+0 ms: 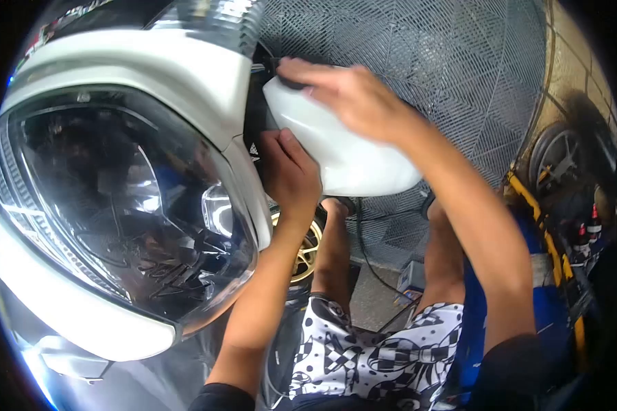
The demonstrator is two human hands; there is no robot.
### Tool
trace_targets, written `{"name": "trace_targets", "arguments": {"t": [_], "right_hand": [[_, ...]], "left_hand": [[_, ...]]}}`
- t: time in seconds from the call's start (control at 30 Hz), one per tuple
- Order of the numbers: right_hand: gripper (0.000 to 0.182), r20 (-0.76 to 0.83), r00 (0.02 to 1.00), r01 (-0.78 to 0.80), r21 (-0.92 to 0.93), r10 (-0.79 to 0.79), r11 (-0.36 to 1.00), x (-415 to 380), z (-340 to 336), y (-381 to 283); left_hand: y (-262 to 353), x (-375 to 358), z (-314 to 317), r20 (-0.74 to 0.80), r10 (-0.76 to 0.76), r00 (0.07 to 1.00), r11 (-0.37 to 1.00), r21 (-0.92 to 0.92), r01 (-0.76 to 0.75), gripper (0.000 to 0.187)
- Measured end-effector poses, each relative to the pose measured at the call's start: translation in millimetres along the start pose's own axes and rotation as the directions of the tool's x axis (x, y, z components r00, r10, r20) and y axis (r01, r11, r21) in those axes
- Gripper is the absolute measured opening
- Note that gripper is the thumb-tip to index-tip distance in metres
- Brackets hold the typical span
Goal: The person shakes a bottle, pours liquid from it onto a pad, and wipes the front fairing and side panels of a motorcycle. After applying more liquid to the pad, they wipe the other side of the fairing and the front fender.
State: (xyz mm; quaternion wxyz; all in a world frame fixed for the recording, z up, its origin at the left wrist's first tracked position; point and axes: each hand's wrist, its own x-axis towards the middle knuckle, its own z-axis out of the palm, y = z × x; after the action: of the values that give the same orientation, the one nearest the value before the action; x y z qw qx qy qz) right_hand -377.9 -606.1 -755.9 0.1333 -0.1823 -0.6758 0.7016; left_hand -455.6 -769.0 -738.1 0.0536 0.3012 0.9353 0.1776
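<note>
A glossy white body panel [343, 154] stands beside the front of a white scooter, whose large dark headlight [116, 198] fills the left of the view. My right hand [356, 99] lies over the panel's upper end with fingers stretched out, next to a black part there; the hand is slightly blurred. In the gap between panel and headlight cowl [243, 171], my left hand [291, 171] is closed with bent fingers, its back near the panel's left edge. Its fingertips and whatever they hold are hidden.
Below the hands shows a gold wheel [308, 253]. A small box [411, 277] and a dark cable are on the floor between my legs. At right are a yellow frame [555, 246], a spare wheel [555, 157] and small bottles [594, 220]. Grey ribbed matting [459, 75] covers the floor.
</note>
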Motion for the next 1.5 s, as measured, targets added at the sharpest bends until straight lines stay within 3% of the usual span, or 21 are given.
{"name": "trace_targets", "arguments": {"t": [0.03, 0.07, 0.17, 0.23, 0.3, 0.33, 0.37, 0.43, 0.47, 0.53, 0.6, 0.77, 0.83, 0.93, 1.03, 1.1, 1.17, 1.23, 1.37, 1.4, 1.5], "right_hand": [[0.048, -0.037, 0.977, 0.209, -0.076, -0.212, 0.975, -1, 11, -4], [0.049, -0.058, 0.968, 0.238, -0.080, -0.243, 0.968, -8, 12, 9], [0.045, -0.058, 0.992, -0.104, 0.155, 0.114, 0.982, -5, -14, 27], [0.046, -0.192, 0.922, 0.280, -0.265, -0.335, 0.923, -14, 6, 14], [0.046, -0.095, 0.944, 0.257, -0.382, -0.315, 0.887, -66, 22, -15], [0.047, -0.084, 0.973, 0.162, -0.412, -0.215, 0.897, -96, 24, -19], [0.047, -0.078, 0.989, 0.076, -0.455, -0.125, 0.887, -123, 20, -14], [0.048, -0.202, 0.978, -0.049, -0.445, -0.046, 0.894, -168, 18, 2], [0.048, -0.187, 0.982, -0.047, -0.440, -0.041, 0.897, -169, 22, 4], [0.050, -0.385, 0.922, -0.152, -0.439, -0.033, 0.885, -161, 28, 7], [0.051, -0.482, 0.869, -0.096, -0.377, -0.107, 0.921, -118, 29, 7], [0.046, -0.504, 0.778, 0.134, -0.450, -0.375, 0.883, -13, 29, 24], [0.050, -0.422, 0.838, 0.134, -0.456, -0.346, 0.880, -45, 18, 27], [0.060, -0.408, 0.908, -0.093, -0.424, -0.098, 0.901, -142, -16, 47], [0.058, -0.446, 0.893, -0.141, -0.418, -0.067, 0.897, -195, -15, 53], [0.058, -0.635, 0.764, -0.283, -0.174, 0.112, 0.943, -211, 4, 50], [0.056, -0.742, 0.646, -0.374, -0.106, 0.177, 0.921, -213, 27, 50], [0.056, -0.820, 0.550, -0.412, -0.104, 0.156, 0.905, -206, 51, 39], [0.055, -0.752, 0.642, -0.245, -0.384, -0.147, 0.890, -168, 62, 30], [0.054, -0.746, 0.637, -0.244, -0.430, -0.191, 0.869, -152, 58, 31], [0.053, -0.718, 0.644, -0.235, -0.513, -0.263, 0.826, -116, 33, 28]], "left_hand": [[-1, 0, 0, -0.005, 0.023, 1.000, 1.000, -0.001, -0.023, 0.032], [-3, -1, -3, 0.002, 0.050, 0.999, 0.999, 0.004, -0.050, 0.031], [5, 2, -4, 0.027, 0.088, 0.996, 0.996, 0.020, -0.089, 0.031], [7, 2, 4, 0.039, 0.040, 0.998, 0.997, -0.067, -0.037, 0.032], [-1, 1, 11, -0.073, 0.255, 0.964, 0.964, -0.058, -0.259, 0.033], [3, 3, -1, 0.089, 0.176, 0.980, 0.984, -0.056, -0.171, 0.033], [1, 3, 2, 0.077, 0.181, 0.981, 0.983, -0.058, -0.176, 0.033], [-5, -5, 18, -0.124, 0.259, 0.958, 0.942, -0.184, -0.279, 0.034], [17, -8, 10, -0.049, 0.135, 0.990, 0.911, -0.387, -0.144, 0.033], [24, -6, 8, -0.017, 0.085, 0.996, 0.884, -0.460, -0.083, 0.032], [20, -6, 19, -0.042, 0.033, 0.999, 0.779, -0.624, -0.052, 0.030], [17, 0, 24, -0.147, 0.111, 0.983, 0.836, -0.521, -0.172, 0.033], [17, 3, 24, -0.111, 0.075, 0.991, 0.869, -0.480, -0.120, 0.032], [27, -4, 25, -0.119, 0.104, 0.987, 0.884, -0.444, -0.147, 0.033], [30, -10, 28, -0.163, 0.225, 0.961, 0.896, -0.354, -0.270, 0.034], [36, -17, 25, -0.099, 0.170, 0.980, 0.933, -0.303, -0.193, 0.034], [42, -13, 25, -0.068, 0.118, 0.991, 0.960, -0.247, -0.132, 0.034], [42, -14, 24, 0.036, 0.144, 0.989, 0.974, -0.181, -0.135, 0.033], [54, -14, 25, 0.081, 0.027, 0.996, 0.980, -0.197, -0.010, 0.031], [50, -12, 30, -0.015, 0.125, 0.992, 0.963, -0.237, -0.125, 0.029], [55, -5, 37, -0.126, 0.153, 0.980, 0.893, -0.408, -0.192, 0.029]]}}
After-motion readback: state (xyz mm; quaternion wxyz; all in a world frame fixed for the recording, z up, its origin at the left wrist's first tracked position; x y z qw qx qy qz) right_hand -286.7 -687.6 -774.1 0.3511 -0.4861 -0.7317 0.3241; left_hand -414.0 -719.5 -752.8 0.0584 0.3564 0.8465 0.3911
